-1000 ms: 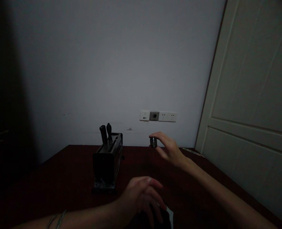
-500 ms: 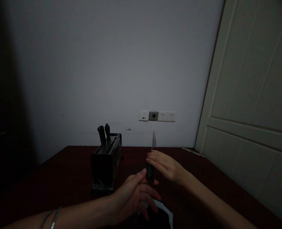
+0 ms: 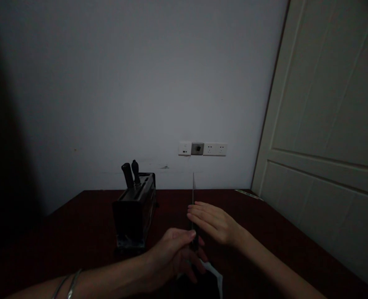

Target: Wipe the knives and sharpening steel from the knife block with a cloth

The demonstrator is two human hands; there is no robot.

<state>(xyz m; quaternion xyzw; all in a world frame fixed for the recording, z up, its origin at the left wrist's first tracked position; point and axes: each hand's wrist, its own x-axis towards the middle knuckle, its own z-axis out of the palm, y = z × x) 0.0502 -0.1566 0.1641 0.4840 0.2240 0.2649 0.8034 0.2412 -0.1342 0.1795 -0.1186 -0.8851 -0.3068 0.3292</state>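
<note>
A small knife [image 3: 193, 189] stands upright, blade tip up and edge-on to me, above the dark red table [image 3: 78, 224]. My right hand [image 3: 213, 222] has its fingers laid straight along the upper part of the dark handle. My left hand [image 3: 176, 255] is curled with thumb and fingers at the handle's lower end. Under the left hand lies a dark object with a pale corner [image 3: 215, 274]. A black knife block [image 3: 134, 209] with two dark handles sticking out stands to the left of the hands.
A white wall with a strip of sockets [image 3: 202, 148] rises behind the table. A pale panelled door [image 3: 327, 124] fills the right side. The left of the scene is in deep shadow.
One second ago my right hand held a dark cylindrical end up near the wall. It came down toward my left hand with the knife turned blade up, and the blade has since rotated edge-on.
</note>
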